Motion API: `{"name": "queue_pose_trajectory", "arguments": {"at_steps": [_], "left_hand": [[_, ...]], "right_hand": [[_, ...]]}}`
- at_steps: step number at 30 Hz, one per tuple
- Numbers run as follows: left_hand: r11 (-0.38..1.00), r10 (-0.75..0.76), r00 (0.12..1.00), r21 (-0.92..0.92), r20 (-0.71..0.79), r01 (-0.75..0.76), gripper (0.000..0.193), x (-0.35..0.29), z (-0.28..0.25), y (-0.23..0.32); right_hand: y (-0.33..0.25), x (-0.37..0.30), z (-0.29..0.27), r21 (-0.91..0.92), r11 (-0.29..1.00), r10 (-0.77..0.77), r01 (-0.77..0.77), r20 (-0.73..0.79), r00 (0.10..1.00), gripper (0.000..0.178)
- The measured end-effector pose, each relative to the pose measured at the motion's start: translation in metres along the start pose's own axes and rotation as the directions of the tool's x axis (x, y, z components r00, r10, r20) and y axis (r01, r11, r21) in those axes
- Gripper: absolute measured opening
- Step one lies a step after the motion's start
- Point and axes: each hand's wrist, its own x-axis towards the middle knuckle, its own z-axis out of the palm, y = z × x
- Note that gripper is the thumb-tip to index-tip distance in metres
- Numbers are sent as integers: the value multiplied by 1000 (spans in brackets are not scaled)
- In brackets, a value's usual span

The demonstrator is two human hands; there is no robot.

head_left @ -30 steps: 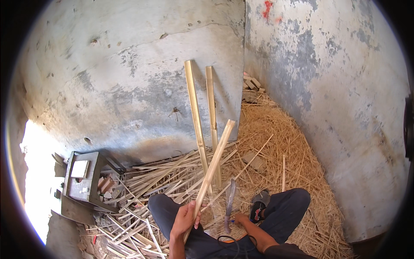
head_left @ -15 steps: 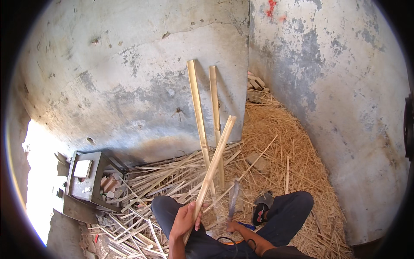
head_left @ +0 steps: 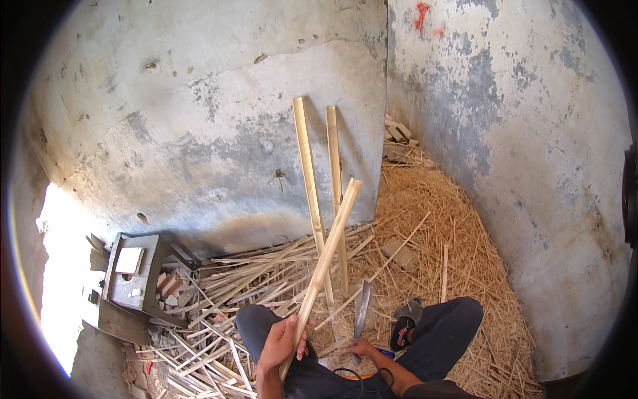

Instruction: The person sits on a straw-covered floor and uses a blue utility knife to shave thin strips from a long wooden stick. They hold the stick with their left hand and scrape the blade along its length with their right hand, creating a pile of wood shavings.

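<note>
While it is held, the strip (head_left: 326, 254) slants up rightward.

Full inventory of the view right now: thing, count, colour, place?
Walls: two, mottled grey-white, behind and right
Held bamboo strip: one, pale yellow, lower centre
Leaning bamboo strips: two, yellowish, upper centre
Knife: one, grey, right of Held bamboo strip
Loose strips: many, pale tan, left of centre
Shavings: uncounted heap, straw-coloured, right of centre
Blocks: several, tan, far corner
Furniture piece: one, dark grey, lower left
Board: one, off-white, on Furniture piece
Rubble: several bits, reddish, beside Furniture piece
Cord: one, black, bottom centre
Shoe: one, black and red, lower right
Trouser legs: two, dark, bottom
Left hand: one, bare, around Held bamboo strip
Right hand: one, bare, at Knife's handle end
</note>
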Motion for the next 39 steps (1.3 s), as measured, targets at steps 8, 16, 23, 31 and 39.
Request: {"name": "queue_pose_trajectory", "arguments": {"at_steps": [8, 16, 23, 31, 39], "left_hand": [[1000, 6, 1000, -4, -2, -6, 62, -1, 5, 3], [999, 30, 999, -29, 27, -29, 60, 9, 11, -2], [998, 61, 998, -15, 29, -61, 57, 13, 17, -1], [997, 70, 997, -22, 40, -69, 58, 17, 27, 9], [999, -2, 987, -33, 163, 7, 58, 13, 51, 10]], "right_hand": [[-36, -34, -23, 138, 989, 102, -54, -371, 923, 37], [-99, -28, -67, 619, 760, 560, -198, -470, 682, 50], [-139, -98, -161, 974, -190, 120, -126, 151, 981, 34], [-217, -245, -222, 999, -13, -54, 45, -46, 997, 35], [-302, -261, -293, 625, 202, -152, 754, -741, 655, 24]]}}
